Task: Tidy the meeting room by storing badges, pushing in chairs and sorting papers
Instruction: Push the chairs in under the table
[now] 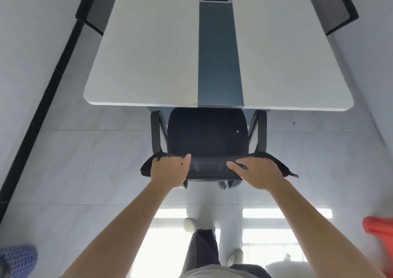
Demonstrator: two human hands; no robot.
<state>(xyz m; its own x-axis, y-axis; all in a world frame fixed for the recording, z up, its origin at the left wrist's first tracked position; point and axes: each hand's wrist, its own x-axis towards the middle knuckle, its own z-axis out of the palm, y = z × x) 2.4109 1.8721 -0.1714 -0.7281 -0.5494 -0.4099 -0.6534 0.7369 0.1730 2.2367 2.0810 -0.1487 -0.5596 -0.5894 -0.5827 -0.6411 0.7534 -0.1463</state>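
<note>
Three black chairs (pixel 207 141) (pixel 93 7) (pixel 333 7), one table (pixel 148 65), two hands (pixel 168 171) (pixel 259 174), one blue mesh object (pixel 18 260), one red object (pixel 380 233).

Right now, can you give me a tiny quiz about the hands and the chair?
1. True or false: the left hand and the right hand both grip the top of the chair.
2. Where is the seat compared with the table? A) fully under it B) mostly out past its end C) on top of it
3. Fill in: the stripe down the table's middle is ____.
Key: 1 true; 2 B; 3 blue.
</note>
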